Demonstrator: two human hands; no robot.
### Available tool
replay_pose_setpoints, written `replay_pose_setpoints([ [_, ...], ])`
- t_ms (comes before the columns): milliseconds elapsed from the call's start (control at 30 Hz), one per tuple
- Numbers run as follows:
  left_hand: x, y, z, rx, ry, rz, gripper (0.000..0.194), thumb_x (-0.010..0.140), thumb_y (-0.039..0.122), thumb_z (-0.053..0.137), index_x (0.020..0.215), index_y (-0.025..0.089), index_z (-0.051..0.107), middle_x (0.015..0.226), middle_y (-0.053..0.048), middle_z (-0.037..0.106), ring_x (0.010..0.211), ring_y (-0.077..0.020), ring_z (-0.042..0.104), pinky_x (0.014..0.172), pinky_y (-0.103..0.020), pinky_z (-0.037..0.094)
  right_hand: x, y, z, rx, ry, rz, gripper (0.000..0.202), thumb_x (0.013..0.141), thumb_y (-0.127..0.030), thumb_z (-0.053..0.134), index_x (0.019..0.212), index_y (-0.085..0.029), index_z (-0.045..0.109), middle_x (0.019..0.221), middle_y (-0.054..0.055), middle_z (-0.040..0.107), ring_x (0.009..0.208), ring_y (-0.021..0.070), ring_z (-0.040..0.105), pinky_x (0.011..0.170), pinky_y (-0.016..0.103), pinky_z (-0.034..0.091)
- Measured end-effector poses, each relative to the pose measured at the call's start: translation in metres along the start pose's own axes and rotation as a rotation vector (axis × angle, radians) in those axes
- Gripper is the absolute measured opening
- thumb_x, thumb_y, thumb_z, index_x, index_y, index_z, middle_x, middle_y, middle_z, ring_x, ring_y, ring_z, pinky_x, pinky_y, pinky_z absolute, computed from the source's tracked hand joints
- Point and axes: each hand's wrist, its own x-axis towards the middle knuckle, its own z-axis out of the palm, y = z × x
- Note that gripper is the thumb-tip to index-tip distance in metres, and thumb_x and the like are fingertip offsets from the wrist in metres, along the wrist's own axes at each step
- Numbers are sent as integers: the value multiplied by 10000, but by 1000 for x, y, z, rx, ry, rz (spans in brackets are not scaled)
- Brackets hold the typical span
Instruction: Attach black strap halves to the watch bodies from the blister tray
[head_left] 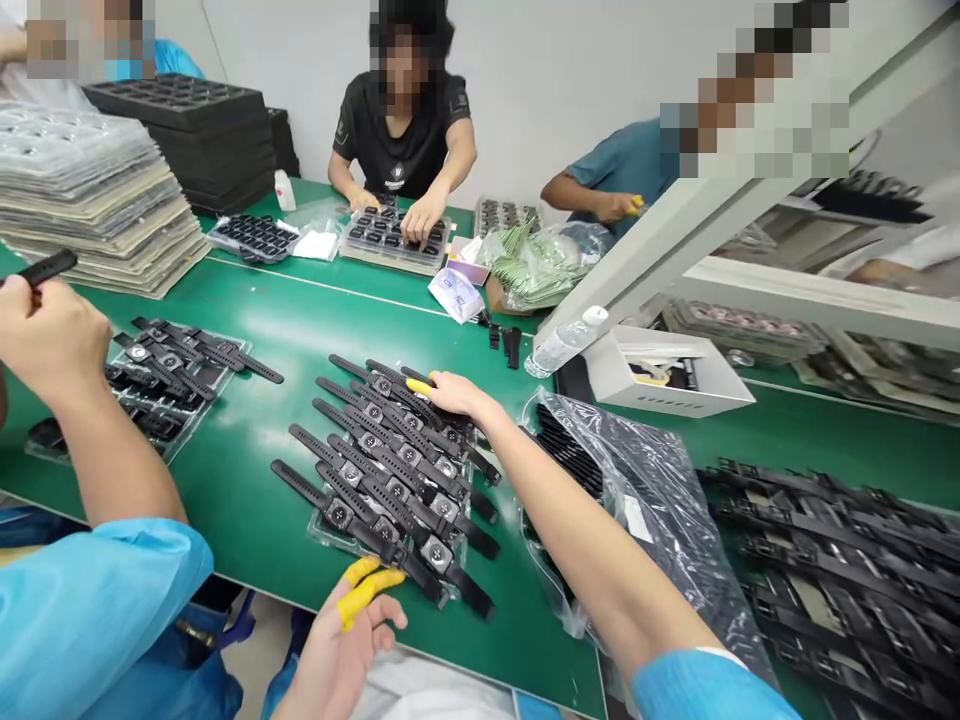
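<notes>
On a clear plastic tray (324, 532) lie rows of black smartwatches (409, 455), backs up, their straps slanting across one another. My right hand (459, 393) reaches over the far side of the tray, with yellow finger covers showing. Its fingers appear closed on a smartwatch in the far row, though the palm partly hides the grip. Close to the near edge, my left hand (349, 625) has its palm turned up and its fingers apart, two of them in yellow covers. It holds nothing, and its fingertips are near the closest strap.
At left, a co-worker's hand (56, 325) holds a black strap near another watch tray (225, 370). Plastic-wrapped straps (645, 470) and more straps (840, 570) lie right. A bottle (562, 345) and white box (671, 375) stand behind. Opposite, a person (401, 140) handles a tray.
</notes>
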Motion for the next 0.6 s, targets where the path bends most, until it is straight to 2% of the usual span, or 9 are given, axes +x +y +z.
replay_pose_setpoints([
  [100, 10, -1, -6, 137, 68, 122, 558, 749, 604, 881, 1097, 244, 635, 910, -64, 736, 641, -144, 624, 517, -221, 397, -3, 7, -10, 118, -85, -15, 395, 973, -523, 582, 870, -164, 710, 930, 123, 753, 804, 239, 651, 684, 305, 432],
  [167, 14, 3, -10, 229, 127, 229, 623, 734, 673, 871, 1090, 240, 597, 750, -18, 682, 566, -128, 580, 485, -203, 366, -11, 16, -18, 208, -132, -12, 429, 913, -564, 669, 718, -183, 648, 758, 71, 692, 673, 195, 593, 608, 293, 406],
  [267, 15, 17, -13, 269, 176, 351, 693, 706, 705, 873, 1124, 233, 585, 681, 18, 626, 560, -137, 588, 482, -205, 395, -32, 34, -28, 372, -172, 0, 476, 838, -623, 758, 696, -196, 601, 648, 24, 607, 553, 147, 507, 516, 274, 383],
  [367, 14, 36, -16, 273, 188, 390, 633, 726, 631, 879, 1142, 229, 623, 677, 37, 591, 568, -146, 597, 497, -233, 446, -64, 50, -33, 663, -223, 41, 410, 841, -577, 778, 805, -190, 646, 670, 18, 647, 531, 134, 540, 486, 250, 440],
  [467, 15, 58, -16, 272, 210, 472, 587, 700, 547, 906, 1140, 228, 684, 801, 1, 688, 699, -170, 662, 593, -253, 529, -102, 60, -28, 1120, -290, 134, 291, 826, -413, 821, 839, -158, 680, 737, 56, 733, 589, 159, 659, 560, 260, 564],
  [533, 18, 73, -10, 266, 204, 546, 571, 670, 514, 924, 1119, 227, 718, 983, -33, 762, 912, -210, 713, 728, -261, 580, -129, 65, -19, 1387, -252, 169, 222, 841, -347, 807, 861, -156, 694, 764, 70, 768, 625, 185, 715, 612, 283, 618],
  [600, 20, 87, 4, 271, 155, 581, 533, 679, 512, 919, 1089, 221, 742, 1078, -42, 781, 1057, -235, 712, 841, -276, 594, -155, 70, -7, 1579, -146, 173, 162, 876, -320, 763, 899, -168, 713, 763, 70, 787, 654, 209, 751, 654, 305, 651],
])
